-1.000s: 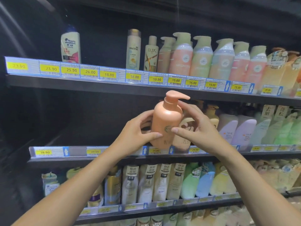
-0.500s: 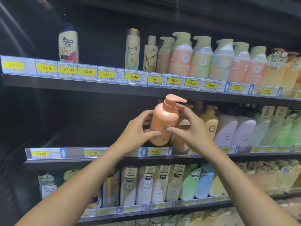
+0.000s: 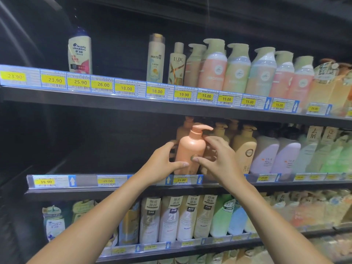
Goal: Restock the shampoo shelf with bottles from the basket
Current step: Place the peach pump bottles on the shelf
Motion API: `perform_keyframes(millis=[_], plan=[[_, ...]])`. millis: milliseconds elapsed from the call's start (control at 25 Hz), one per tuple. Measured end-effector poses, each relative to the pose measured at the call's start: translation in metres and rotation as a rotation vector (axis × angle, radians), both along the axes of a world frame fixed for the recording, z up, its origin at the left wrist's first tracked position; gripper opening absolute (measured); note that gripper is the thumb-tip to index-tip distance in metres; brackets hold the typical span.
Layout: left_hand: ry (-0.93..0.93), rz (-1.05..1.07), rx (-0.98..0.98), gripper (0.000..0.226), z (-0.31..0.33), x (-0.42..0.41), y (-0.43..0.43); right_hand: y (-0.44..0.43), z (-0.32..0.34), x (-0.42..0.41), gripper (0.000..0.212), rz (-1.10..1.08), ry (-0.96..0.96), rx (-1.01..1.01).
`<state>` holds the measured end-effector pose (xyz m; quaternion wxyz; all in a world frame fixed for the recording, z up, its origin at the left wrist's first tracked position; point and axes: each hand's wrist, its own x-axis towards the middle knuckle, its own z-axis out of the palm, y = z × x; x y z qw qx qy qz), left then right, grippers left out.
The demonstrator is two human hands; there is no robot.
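Dark metal shelving (image 3: 118, 189) with a clear plastic price strip (image 3: 106, 181) ran just below the grip. Between both hands stood a smooth, matte peach pump bottle (image 3: 190, 149), round-shouldered and upright, its base hidden behind the strip. The left hand (image 3: 162, 164) curled round its left side, and the right hand (image 3: 219, 161) gripped its right side, thumb on the front. Beige bottles (image 3: 244, 147) crowded just right of the grip.

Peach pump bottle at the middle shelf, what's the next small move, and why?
Probably ease the peach pump bottle down and back, then let go. The left hand and right hand both grip it upright at the front of the middle shelf. Its base is hidden behind the price rail, so whether it rests there is unclear.
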<state>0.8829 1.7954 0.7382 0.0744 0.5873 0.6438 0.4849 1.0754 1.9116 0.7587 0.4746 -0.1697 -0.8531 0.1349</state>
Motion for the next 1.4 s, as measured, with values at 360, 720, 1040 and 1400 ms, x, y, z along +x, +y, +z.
perform_keyframes(millis=[360, 720, 1040, 1400], plan=[[0.048, 0.042, -0.106, 0.069, 0.008, -0.007, 0.014, -0.003, -0.005, -0.016, 0.068, -0.112, -0.083, 0.015], [0.057, 0.03, -0.135, 0.073, 0.007, -0.01, 0.02, -0.005, -0.01, -0.017, 0.069, -0.137, -0.107, -0.012], [0.336, 0.271, -0.146, 0.091, 0.005, 0.005, -0.015, -0.022, -0.023, 0.009, 0.072, -0.115, -0.098, -0.068], [0.909, 0.582, -0.286, 0.095, -0.079, 0.046, -0.146, -0.096, -0.097, 0.047, 0.09, -0.171, -0.391, 0.128]])
